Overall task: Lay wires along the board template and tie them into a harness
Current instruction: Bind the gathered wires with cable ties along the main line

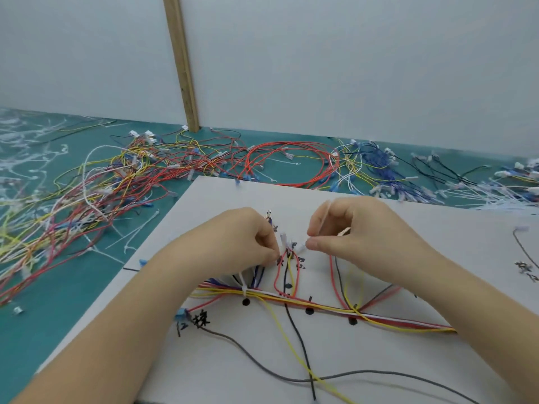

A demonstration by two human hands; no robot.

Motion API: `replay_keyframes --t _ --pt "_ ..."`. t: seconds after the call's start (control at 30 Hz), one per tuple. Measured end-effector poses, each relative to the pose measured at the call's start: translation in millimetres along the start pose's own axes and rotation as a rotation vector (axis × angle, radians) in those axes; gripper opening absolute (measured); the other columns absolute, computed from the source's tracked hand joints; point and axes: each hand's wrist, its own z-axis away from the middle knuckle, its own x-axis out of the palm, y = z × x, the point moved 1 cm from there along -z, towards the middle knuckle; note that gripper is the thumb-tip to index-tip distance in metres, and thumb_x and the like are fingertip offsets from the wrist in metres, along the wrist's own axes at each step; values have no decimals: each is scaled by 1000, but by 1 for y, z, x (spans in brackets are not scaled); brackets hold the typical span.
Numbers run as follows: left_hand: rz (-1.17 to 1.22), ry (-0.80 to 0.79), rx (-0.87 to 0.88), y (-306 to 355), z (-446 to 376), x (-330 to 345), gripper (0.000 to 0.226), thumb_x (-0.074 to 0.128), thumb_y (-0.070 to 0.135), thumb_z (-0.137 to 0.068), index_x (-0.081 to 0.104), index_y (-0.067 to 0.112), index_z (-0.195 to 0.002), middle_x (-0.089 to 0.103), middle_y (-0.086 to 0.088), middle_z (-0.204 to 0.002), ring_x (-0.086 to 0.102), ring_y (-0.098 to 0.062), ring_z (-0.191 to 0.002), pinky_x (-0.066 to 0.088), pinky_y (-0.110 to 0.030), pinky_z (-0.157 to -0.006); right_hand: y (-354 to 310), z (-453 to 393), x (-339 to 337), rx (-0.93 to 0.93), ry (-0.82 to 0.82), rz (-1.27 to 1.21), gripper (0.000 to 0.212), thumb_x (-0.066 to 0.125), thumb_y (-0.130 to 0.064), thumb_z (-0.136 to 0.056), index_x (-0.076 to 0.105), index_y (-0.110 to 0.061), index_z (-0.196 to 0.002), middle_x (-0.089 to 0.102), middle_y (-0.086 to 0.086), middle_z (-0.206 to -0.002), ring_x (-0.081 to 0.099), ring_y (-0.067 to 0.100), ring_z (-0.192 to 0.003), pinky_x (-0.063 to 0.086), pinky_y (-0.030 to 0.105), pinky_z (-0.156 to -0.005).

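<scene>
Left hand (pixel 250 240) and right hand (pixel 347 228) pinch a cable tie (pixel 287 243) between them, above upright wire loops (pixel 287 272) on the board (pixel 437 258).

A flat white template board (pixel 379 360) lies on the teal table mat (pixel 58 301), with a bundle of red, yellow and white wires (pixel 320 309) across its middle. Loose tangled coloured wires (pixel 116 182) lie on the mat beyond the board's left edge and behind its far edge.
</scene>
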Motion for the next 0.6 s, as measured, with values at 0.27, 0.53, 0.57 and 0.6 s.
replay_keyframes --t 0.27,0.53,0.57,0.6 --pt "0 -13 39 4 2 2 21 73 21 -73 61 31 -60 54 24 -44 49 15 -45 34 -1 -45 10 1 10 77 30 173 27 78 -30 -67 56 -30 -50 64 -12 -60 57 -1 -58 42 16 -58" --pt "-142 95 74 10 2 6 4 69 22 -78 72 23 -79 51 18 -57 50 5 -54 34 -2 -48 10 1 19 61 -43 70 19 80 -29 -67 64 -28 -56 70 -8 -67 59 -1 -60 46 19 -62" --pt "-182 98 87 10 2 7 6 66 21 -79 72 22 -79 52 15 -60 48 2 -56 33 -4 -48 10 1 19 55 -40 60 19 80 -29 -67 64 -28 -56 70 -8 -68 58 -2 -60 45 18 -62" --pt "-221 104 110 11 2 8 9 62 20 -80 71 20 -78 55 12 -63 48 -2 -58 33 -5 -50 10 0 18 50 -41 50 20 80 -28 -67 64 -29 -55 69 -9 -67 58 -3 -59 45 18 -61"
